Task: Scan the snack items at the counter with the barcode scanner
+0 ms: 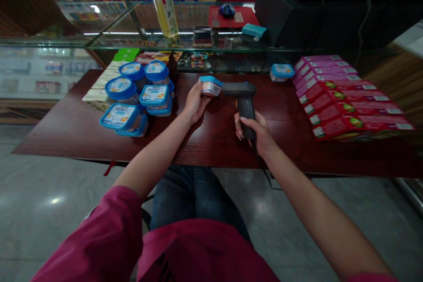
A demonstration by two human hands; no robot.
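Observation:
My left hand (195, 103) grips a small plastic tub (210, 86) with a blue lid, tilted so that a barcode on its side shows. Wrapped round the handle of a black barcode scanner (243, 97) is my right hand (259, 131). The scanner's head points left at the tub, close to the barcode; I cannot tell whether they touch. To the left, several blue-lidded tubs (119, 116) stand grouped and partly stacked. One more blue-lidded tub (282, 72) sits alone at the back right of the dark wooden table (211, 141).
Rows of red boxes (350, 110) and purple boxes (325, 70) fill the table's right side. Pale green packs (107, 77) lie behind the left tubs. On the glass counter (185, 44) stand a bottle (164, 9), a mouse (227, 10) and a teal object (254, 31). The scanner's cable (266, 172) hangs over the front edge.

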